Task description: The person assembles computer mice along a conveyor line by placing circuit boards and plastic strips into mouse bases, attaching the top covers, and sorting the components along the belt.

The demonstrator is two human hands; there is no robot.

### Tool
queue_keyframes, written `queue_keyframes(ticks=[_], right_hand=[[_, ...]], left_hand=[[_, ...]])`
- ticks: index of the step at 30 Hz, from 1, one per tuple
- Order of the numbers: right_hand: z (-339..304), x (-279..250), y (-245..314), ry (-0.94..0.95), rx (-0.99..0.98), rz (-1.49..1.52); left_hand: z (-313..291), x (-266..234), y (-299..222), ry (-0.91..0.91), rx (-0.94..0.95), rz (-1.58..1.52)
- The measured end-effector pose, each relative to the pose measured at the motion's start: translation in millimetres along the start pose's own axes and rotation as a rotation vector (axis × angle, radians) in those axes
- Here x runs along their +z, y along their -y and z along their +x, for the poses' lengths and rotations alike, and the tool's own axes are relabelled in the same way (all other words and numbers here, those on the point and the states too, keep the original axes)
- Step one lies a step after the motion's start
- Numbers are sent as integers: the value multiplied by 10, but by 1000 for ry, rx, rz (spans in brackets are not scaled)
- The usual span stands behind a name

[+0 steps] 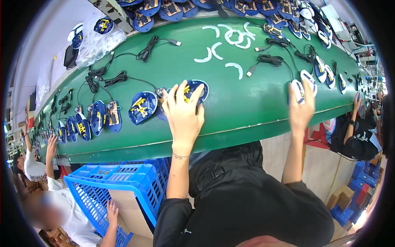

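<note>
Bench (238,101): green-topped, it curved across the frame from the left side to the right edge.
Left hand (184,99): it reached up at the centre of the frame, palm down, its fingers apart and bent over a blue shell (192,87) with yellow parts; whether they were clamped on it could not be told.
Blue shell: it lay at the centre, partly covered by those fingers.
Open shell (142,108): also blue and yellow inside, it lay left of centre, near the left hand.
Right hand (302,101): blurred, it stood right of centre, its fingers bent over a white-and-blue shell (299,91); the blur hid whether they gripped it.
White-and-blue shell: it lay right of centre, under that hand, with a white-rimmed shell (309,77) just beside it.
Shell row (98,118): several blue pieces stood side by side at the left of the frame.
Cables (270,60): coiled and black, they lay at upper left and upper right.
Curved strips (203,60): white, they were scattered at upper centre, some overlapping.
Crate (123,169): blue and slatted, it stood at lower left.
Co-worker (76,206): a person in white sat at lower left, one hand beside the crate.
</note>
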State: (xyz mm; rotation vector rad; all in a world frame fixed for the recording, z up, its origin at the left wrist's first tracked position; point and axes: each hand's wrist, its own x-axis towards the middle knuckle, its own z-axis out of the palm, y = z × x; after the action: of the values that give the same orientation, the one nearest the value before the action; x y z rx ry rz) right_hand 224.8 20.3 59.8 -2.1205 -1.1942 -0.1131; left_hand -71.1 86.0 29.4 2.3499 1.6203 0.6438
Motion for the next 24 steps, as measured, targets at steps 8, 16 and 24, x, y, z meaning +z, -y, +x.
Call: queue_keyframes(ticks=[8, 16, 24], right_hand=[[1068, 2186, 678, 284, -171, -78], [123, 2744, 2585, 430, -627, 440], [-306, 1403, 1335, 459, -311, 87]], left_hand=[[-224, 31, 81, -128, 86, -67], [-268, -19, 221, -141, 95, -76], [-355, -111, 502, -142, 101, -192]])
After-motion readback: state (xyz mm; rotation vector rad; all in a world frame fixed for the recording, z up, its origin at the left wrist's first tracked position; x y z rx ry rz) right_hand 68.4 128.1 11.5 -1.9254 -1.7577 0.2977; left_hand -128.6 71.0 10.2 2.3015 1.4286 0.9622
